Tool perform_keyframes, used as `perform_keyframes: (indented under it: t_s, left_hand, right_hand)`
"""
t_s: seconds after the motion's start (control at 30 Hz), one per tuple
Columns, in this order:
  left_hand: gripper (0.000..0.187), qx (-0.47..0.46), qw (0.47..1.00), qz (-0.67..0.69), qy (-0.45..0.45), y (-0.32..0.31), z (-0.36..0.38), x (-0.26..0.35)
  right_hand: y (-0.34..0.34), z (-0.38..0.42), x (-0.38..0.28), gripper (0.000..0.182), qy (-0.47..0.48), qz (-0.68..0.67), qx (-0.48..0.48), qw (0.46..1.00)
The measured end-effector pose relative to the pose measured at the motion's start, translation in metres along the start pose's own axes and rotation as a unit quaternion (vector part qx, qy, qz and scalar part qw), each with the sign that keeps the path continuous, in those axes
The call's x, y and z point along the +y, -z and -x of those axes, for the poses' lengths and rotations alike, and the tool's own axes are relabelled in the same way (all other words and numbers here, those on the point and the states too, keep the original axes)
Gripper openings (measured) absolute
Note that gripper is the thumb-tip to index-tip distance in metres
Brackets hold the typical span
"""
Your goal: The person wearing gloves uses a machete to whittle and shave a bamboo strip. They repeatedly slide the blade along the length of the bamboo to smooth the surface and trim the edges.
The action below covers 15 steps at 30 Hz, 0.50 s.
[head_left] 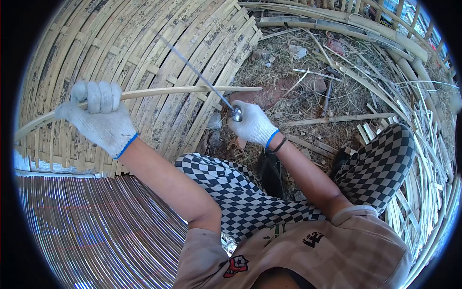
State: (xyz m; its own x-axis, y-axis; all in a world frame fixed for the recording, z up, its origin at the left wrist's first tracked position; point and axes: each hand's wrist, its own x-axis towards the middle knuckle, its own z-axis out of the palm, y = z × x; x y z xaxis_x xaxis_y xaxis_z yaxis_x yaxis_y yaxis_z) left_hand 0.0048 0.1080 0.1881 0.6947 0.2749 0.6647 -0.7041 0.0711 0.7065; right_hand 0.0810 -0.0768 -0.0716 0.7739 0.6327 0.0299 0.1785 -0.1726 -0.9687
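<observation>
While the bamboo strip [168,90] is held clamped in the curled fingers of the gloved left hand [98,113], the long-bladed knife [195,71] is gripped in the closed gloved right hand [251,123]. Strip is extended past the woven panel's [110,29] right edge — tip over littered ground [284,72]. Strip is crossed by the blade near that edge — contact cannot be told.

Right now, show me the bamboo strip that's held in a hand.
The long strip gripped by the left hand; other strips lie loose on the ground or are woven into the panel.
</observation>
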Motion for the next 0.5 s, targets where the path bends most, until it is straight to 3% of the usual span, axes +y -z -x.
perform_keyframes:
  t_s: [0.13,0.23,0.27,0.3,0.33,0.43,0.47,0.5]
  left_hand:
    - [0.068,0.084,0.995,-0.044,-0.031,-0.018,0.007,-0.003]
    - [0.069,0.09,0.995,-0.042,-0.025,-0.007,0.011,-0.002]
    - [0.069,0.087,0.996,-0.031,-0.019,0.002,0.012,0.001]
    - [0.069,0.081,0.996,-0.019,-0.015,0.007,0.011,0.002]
    - [0.069,0.099,0.993,-0.053,-0.03,-0.002,0.013,0.002]
    - [0.068,0.107,0.988,-0.094,-0.058,-0.018,0.011,-0.006]
    - [0.068,0.089,0.992,-0.075,-0.048,-0.017,0.009,-0.005]
    - [0.068,0.074,0.995,-0.053,-0.041,-0.016,0.006,-0.006]
  right_hand:
    - [-0.003,0.002,0.009,0.025,0.079,0.063,0.038,0.994]
    - [-0.043,-0.01,0.095,0.023,-0.078,0.057,0.095,0.991]
    - [-0.053,-0.022,0.152,0.024,-0.007,0.22,0.015,0.975]
    - [-0.054,-0.032,0.196,0.025,0.066,0.375,-0.063,0.923]
    - [-0.042,-0.024,0.189,0.027,0.012,0.309,-0.015,0.951]
    - [-0.025,-0.019,0.121,0.025,-0.145,0.124,-0.023,0.981]
    - [-0.021,-0.012,0.088,0.022,-0.119,0.015,0.02,0.993]
    - [-0.022,-0.014,0.075,0.019,-0.084,0.001,0.044,0.995]
